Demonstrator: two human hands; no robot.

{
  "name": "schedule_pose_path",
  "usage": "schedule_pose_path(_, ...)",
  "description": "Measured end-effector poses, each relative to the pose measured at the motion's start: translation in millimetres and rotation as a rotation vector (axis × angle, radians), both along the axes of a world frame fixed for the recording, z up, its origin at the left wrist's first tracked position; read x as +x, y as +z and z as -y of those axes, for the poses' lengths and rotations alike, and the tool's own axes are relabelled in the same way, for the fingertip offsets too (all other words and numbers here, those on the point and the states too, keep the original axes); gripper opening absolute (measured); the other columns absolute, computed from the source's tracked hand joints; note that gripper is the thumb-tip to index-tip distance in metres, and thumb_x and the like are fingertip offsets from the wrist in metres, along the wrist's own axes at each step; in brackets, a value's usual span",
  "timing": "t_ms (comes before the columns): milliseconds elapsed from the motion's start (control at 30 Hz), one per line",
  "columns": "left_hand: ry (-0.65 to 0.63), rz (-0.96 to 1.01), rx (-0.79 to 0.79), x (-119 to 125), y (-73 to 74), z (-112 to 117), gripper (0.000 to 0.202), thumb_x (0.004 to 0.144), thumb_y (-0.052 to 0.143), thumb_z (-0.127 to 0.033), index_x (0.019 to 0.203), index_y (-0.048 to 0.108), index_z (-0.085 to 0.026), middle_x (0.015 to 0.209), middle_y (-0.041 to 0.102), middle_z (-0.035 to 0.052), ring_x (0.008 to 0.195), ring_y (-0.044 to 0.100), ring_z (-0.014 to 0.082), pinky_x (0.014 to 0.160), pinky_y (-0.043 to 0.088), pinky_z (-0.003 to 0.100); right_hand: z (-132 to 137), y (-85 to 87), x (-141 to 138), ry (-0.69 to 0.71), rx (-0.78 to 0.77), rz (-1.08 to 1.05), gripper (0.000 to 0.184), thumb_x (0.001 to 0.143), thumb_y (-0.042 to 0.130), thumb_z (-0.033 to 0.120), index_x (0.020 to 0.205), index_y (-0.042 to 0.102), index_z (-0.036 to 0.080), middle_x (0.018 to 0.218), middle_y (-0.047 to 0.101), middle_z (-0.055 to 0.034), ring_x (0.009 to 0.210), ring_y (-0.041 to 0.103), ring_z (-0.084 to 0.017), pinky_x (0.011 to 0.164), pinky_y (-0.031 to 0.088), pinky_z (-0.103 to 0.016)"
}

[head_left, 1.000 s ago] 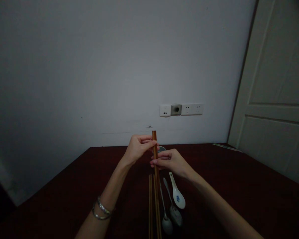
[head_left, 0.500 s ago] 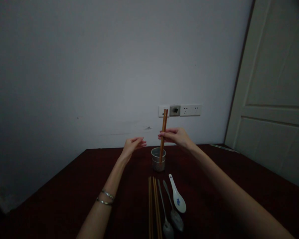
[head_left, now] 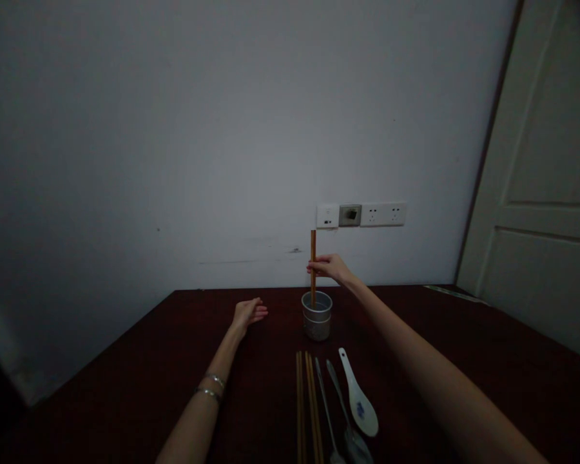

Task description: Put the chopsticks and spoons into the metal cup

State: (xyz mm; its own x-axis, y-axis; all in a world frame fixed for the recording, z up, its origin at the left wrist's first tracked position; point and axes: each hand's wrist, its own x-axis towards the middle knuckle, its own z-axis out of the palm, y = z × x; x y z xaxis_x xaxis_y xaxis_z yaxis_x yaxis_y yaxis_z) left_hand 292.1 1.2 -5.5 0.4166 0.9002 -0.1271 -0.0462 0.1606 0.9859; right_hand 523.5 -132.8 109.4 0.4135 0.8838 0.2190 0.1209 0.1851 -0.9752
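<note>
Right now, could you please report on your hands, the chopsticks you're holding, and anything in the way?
Right hand pinching upright chopsticks, lower ends inside metal cup. Left hand empty, left of cup. No obstruction visible at cup.

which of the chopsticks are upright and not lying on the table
The upright chopsticks held by the right hand, their lower ends inside the grey cup; the other chopsticks lie on the table, nearer the person.
</note>
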Motion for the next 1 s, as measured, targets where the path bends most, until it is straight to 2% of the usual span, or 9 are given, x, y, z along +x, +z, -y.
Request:
schedule_pose_path(167, -0.007, -0.021, -0.016, 1, -14.8, -5, 0.02, 0.077, 0.054, -0.027, 0.079, 0.058, -0.008, 0.061, 0.065, 0.0095, 0.054, 0.064, 0.0169, 0.054, 0.05, 0.026, -9, -25.8, 3, 0.046, -0.053, -0.031, 0.001, 0.065, 0.067, 0.012, 0.065, 0.065, 0.012, 0.06, 0.067, -0.0035, 0.056, 0.062, -0.011, 0.05, 0.05, -0.017)
schedule_pose_path(367, -0.011, -0.042, 0.022, 4, -17.0, -1, 0.018, 0.078, 0.052, -0.025, 0.079, 0.058, -0.008, 0.056, 0.064, 0.0067, 0.049, 0.062, 0.0148, 0.049, 0.047, 0.022, -11, -41.5, 5, 0.091, -0.062, -0.053, 0.004, 0.063, 0.068, 0.014, 0.066, 0.066, 0.012, 0.062, 0.067, -0.0035, 0.057, 0.062, -0.011, 0.055, 0.05, -0.02)
schedule_pose_path(667, 0.002, -0.047, 0.047, 5, -17.6, -1, 0.017, 0.077, 0.051, -0.023, 0.078, 0.057, -0.007, 0.055, 0.063, 0.0071, 0.048, 0.062, 0.0149, 0.047, 0.047, 0.022, -15, -58.3, 8, 0.149, -0.07, -0.029, 0.017, 0.055, 0.074, 0.022, 0.067, 0.067, 0.012, 0.064, 0.068, -0.0041, 0.062, 0.063, -0.014, 0.068, 0.05, -0.025)
schedule_pose_path(1000, -0.013, -0.052, 0.065, 5, -21.0, -4, 0.017, 0.077, 0.052, -0.024, 0.078, 0.058, -0.007, 0.056, 0.064, 0.0073, 0.048, 0.062, 0.0143, 0.047, 0.046, 0.021, -18, -64.8, 12, 0.096, -0.071, 0.117, 0.031, 0.053, 0.074, 0.034, 0.074, 0.069, 0.011, 0.067, 0.068, -0.0039, 0.061, 0.062, -0.014, 0.064, 0.048, -0.024)
